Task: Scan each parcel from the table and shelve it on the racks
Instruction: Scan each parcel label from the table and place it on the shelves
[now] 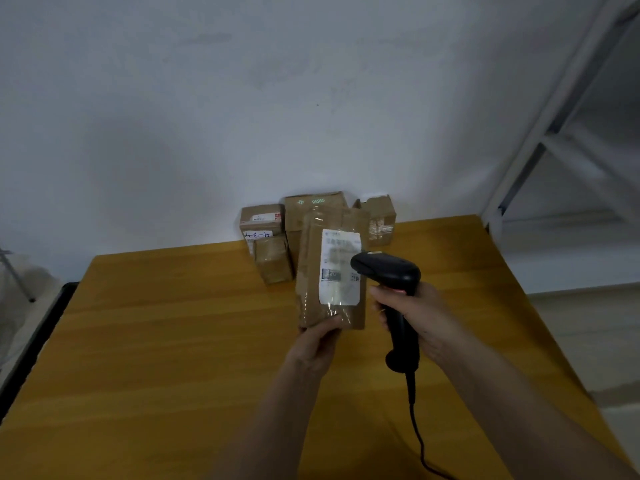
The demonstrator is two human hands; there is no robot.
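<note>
- My left hand [317, 344] grips the parcel [332, 268] by its bottom edge — upright, long axis vertical, label facing me, above the table [156, 341].
- My right hand [420, 320] is wrapped round the scanner [393, 282], whose head sits just right of the label, aimed at it.
- The rack [540, 140] stands to the right — the left hand carries there, I judge.

Cardboard parcel [332, 268] glossy-taped; table [166, 341] smooth wood.

held parcel [313, 271]: brown, upright, labelled | four parcels [273, 259]: table's far edge
</note>
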